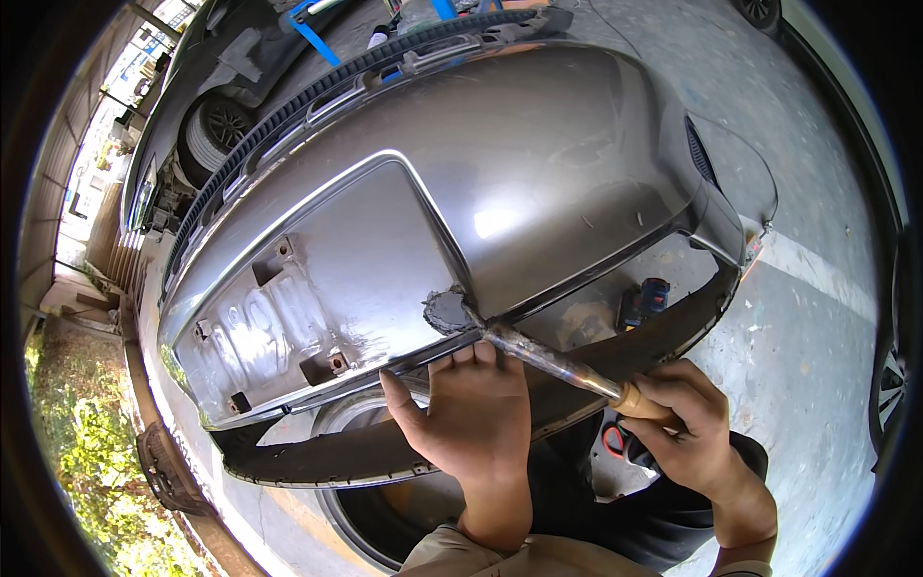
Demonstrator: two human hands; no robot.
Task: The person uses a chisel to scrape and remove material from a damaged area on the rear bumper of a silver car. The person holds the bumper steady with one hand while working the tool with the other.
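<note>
A large grey-brown car bumper (548, 144) lies in front of me, its recessed plate area on the left. My right hand (685, 423) is closed around the wooden handle of a soldering iron (548, 358) with a long, discoloured metal barrel. The iron's tip end meets a rough dark grey patch (446, 312) at the lower corner of the recess; the exact contact is hard to make out. Palm up, my left hand (478, 413) reaches beneath the bumper's near edge. Its thumb is spread away, and its fingertips are partly hidden under that edge.
Beneath the bumper's near opening a blue-and-black power tool (644, 303) rests on the floor. A tyre (370, 524) lies under the near strip. Red-handled scissors or pliers (613, 440) sit by my leg. Beyond, a car with an exposed wheel (219, 130) and a blue frame (312, 38) stand.
</note>
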